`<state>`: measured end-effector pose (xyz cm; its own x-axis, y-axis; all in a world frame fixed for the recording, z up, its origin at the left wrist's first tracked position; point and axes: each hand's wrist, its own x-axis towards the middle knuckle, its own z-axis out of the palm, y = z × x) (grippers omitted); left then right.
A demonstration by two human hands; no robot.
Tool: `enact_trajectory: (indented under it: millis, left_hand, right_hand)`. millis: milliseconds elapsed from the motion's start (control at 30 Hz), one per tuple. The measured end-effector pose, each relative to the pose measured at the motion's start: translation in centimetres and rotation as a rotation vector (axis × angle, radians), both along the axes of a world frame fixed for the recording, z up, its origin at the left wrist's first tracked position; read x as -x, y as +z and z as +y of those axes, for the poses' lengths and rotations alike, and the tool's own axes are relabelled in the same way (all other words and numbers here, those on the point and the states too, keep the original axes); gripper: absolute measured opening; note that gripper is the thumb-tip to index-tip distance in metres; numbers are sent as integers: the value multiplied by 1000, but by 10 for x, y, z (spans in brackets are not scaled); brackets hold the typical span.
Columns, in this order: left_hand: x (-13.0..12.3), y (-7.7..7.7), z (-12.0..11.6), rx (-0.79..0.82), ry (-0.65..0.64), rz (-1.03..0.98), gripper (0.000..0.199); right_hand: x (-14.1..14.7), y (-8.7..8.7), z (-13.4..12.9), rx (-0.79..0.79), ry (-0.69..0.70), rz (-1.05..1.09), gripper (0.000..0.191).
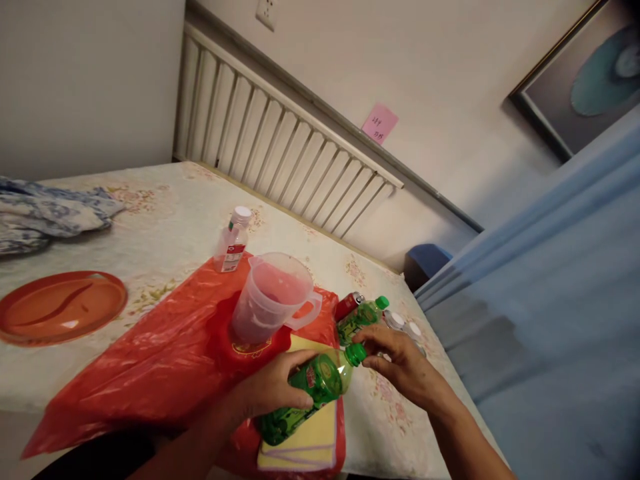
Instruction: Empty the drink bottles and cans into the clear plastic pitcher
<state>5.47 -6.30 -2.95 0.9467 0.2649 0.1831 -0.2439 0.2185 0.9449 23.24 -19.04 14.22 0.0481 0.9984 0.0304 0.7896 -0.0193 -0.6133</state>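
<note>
My left hand point(273, 390) is wrapped round the body of a green-labelled plastic bottle point(315, 390), which it holds tilted with its neck toward the right. At the neck, the fingers of my right hand point(395, 360) are closed on the green bottle cap point(355, 354). Beneath the bottle lies a folded yellow cloth point(300, 443) on a red plastic sheet point(165, 360). A translucent measuring jug point(267, 307) stands upright just beyond, on a red round piece, its handle facing right.
Behind my right hand are a second green bottle point(357, 323), a red can point(349, 305) and several white-capped bottles point(394, 320). Farther left stand a clear bottle point(233, 243) and an orange plate point(65, 303), with a bunched cloth point(45, 213) beyond. A blue curtain point(540, 267) hangs at right.
</note>
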Motion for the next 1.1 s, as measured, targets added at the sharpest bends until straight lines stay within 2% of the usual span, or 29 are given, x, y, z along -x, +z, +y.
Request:
enact_trajectory:
  millis: [167, 367, 500, 600, 667, 767, 900, 1000, 1100]
  left_hand:
    - [0, 3, -2, -20, 13, 11, 79]
    - [0, 7, -2, -49, 25, -29, 76]
    - [-1, 6, -1, -20, 8, -29, 75]
    - [-1, 6, -1, -13, 1, -24, 75]
    - [-1, 6, -1, -14, 9, -27, 75]
    - [-1, 7, -1, -41, 24, -16, 75]
    - [-1, 6, -1, -56, 20, -10, 75]
    - [-2, 4, 0, -42, 16, -25, 75]
    - [-4, 3, 0, -38, 16, -31, 74]
  right_hand:
    - [5, 6, 4, 46, -5, -90, 31]
    - [4, -12, 7, -13, -149, -334, 42]
    - [-4, -12, 5, -34, -101, -155, 39]
    - [-8, -6, 3, -1, -21, -5, 51]
    - [-8, -5, 3, 26, 14, 19, 46]
    - [-4, -11, 5, 19, -35, -9, 39]
    - [-3, -22, 6, -37, -163, -124, 45]
    - [-9, -25, 2, -35, -155, -27, 41]
    - [-15, -25, -2, -17, -128, 100, 50]
